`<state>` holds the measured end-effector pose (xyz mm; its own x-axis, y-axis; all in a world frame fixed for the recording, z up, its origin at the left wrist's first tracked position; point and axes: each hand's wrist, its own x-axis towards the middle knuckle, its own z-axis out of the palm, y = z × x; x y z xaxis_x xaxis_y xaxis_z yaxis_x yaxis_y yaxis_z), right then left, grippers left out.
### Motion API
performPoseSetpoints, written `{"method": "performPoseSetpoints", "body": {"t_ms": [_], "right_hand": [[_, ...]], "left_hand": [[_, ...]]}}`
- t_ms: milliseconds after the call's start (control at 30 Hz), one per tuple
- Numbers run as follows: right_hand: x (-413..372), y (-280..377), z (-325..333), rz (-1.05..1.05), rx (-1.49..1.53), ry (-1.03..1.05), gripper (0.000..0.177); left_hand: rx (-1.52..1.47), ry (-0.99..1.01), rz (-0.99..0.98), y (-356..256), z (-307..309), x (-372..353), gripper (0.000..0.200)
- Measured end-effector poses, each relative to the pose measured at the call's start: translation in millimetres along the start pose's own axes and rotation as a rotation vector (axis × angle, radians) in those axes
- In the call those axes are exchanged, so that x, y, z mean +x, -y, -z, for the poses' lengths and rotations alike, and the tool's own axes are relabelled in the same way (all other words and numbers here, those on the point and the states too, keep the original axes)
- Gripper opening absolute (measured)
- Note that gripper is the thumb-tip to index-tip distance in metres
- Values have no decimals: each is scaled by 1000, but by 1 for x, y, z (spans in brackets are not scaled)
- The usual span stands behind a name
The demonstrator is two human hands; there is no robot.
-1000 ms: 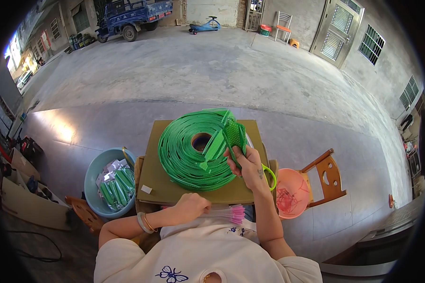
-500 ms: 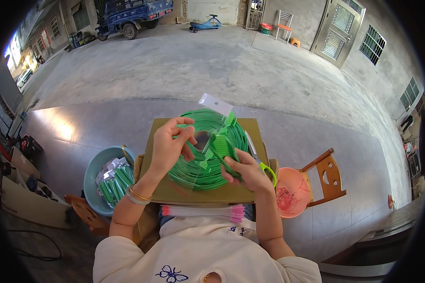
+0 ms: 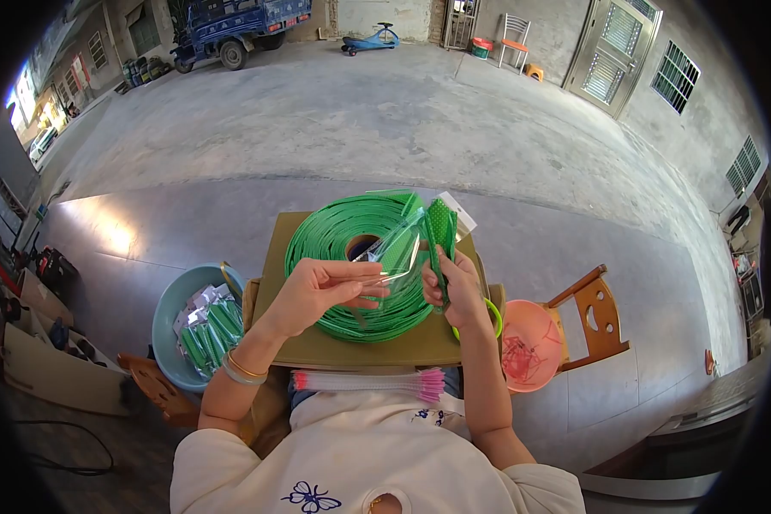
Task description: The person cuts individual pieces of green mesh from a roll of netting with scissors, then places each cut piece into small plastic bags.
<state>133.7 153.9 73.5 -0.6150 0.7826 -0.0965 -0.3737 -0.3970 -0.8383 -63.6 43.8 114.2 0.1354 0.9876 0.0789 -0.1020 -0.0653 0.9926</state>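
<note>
A large coil of green strap [image 3: 334,231] lies on a brown board [image 3: 295,351]. Over its right side, my right hand [image 3: 458,287] is closed round a folded green strip bundle [image 3: 441,224], with a white card [image 3: 461,214] behind its top. My left hand [image 3: 330,295] pinches the edge of a clear plastic sleeve [image 3: 400,257] above the coil. Scissors with a yellow-green handle [image 3: 495,319] lie partly hidden behind my right wrist. Across my lap rests a bunch of clear strips with pink ends [image 3: 368,384].
To the left, a blue basin [image 3: 167,321] holds packed green bundles. A pink basin [image 3: 544,334] with red scraps stands on the right, beside a wooden chair [image 3: 600,321]. Further off are a blue three-wheeled truck [image 3: 248,19] and a blue ride-on toy [image 3: 373,41].
The green bundle and my right hand have moved slightly up and right, and the bundle is more upright. My left hand has come down and right, and now holds the sleeve.
</note>
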Motion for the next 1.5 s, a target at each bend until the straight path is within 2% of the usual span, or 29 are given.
{"method": "performPoseSetpoints", "body": {"t_ms": [33, 133, 200, 333, 433, 533, 633, 733, 833, 933, 1033, 1133, 1233, 1267, 1333, 1433, 1500], "right_hand": [[1, -2, -2, 3, -16, -32, 21], [1, -8, -6, 14, -83, -92, 21], [-2, -8, -11, 24, -156, -79, 22], [-12, -9, -23, -149, -315, 115, 26], [-19, -6, -32, -238, -405, 250, 27], [-19, -10, -34, -279, -552, 297, 28], [-15, -22, -29, -186, -643, 330, 29], [-10, -32, -27, -109, -781, 230, 28], [-9, -34, -36, -367, -373, 125, 26], [-4, -41, -33, -389, 192, 180, 22], [-7, -39, -38, -410, 278, 191, 20], [-4, -44, -30, -515, 365, 326, 20], [-1, -44, -20, -708, 537, 595, 19], [1, -45, -17, -702, 584, 609, 19], [3, -45, -17, -695, 680, 638, 19], [-7, -35, -34, -387, 189, 312, 21], [-13, -34, -47, -270, -80, 220, 22]], "left_hand": [[58, -51, 22, -1, -1, 1, 36], [91, -223, -151, 3, -6, 5, 33], [117, -235, -103, 6, -3, 9, 30], [214, -343, -97, 32, 7, 20, 29], [307, -493, -194, 41, 12, 24, 29], [412, -546, -276, 43, 14, 23, 29], [552, -650, -355, 40, 8, 27, 29], [753, -578, -200, 37, 2, 22, 35], [1059, -595, -578, 52, -7, 26, 44], [1166, -615, -672, 66, -6, 30, 56], [978, -522, -540, 62, -15, 23, 60], [889, -377, -256, 43, -11, 16, 57], [638, -142, -330, 43, 3, 17, 50], [562, -94, -322, 38, 3, 15, 50], [640, -55, -273, 25, 8, 11, 49], [653, -74, -262, 23, 9, 11, 46], [706, -94, -248, 21, 8, 12, 43]]}}
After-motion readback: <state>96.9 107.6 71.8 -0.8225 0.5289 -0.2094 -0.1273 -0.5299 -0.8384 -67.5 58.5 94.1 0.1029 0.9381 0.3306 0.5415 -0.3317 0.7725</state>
